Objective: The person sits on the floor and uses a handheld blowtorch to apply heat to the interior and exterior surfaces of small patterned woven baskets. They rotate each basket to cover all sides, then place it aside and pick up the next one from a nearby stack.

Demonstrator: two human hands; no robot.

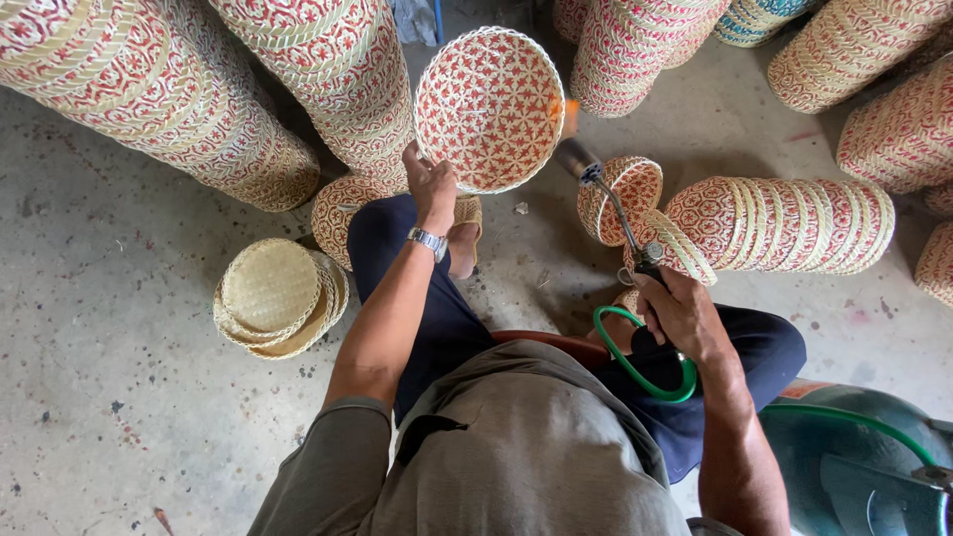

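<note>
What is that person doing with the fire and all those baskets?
A seated person holds up a round red-and-cream woven basket with the left hand, its open inside facing the camera. The right hand grips a gas torch, and its small orange flame licks the basket's right rim. A green hose loops from the torch toward a green gas cylinder. Tall stacks of similar baskets lie around on the concrete floor, plus a few plain straw-coloured ones.
</note>
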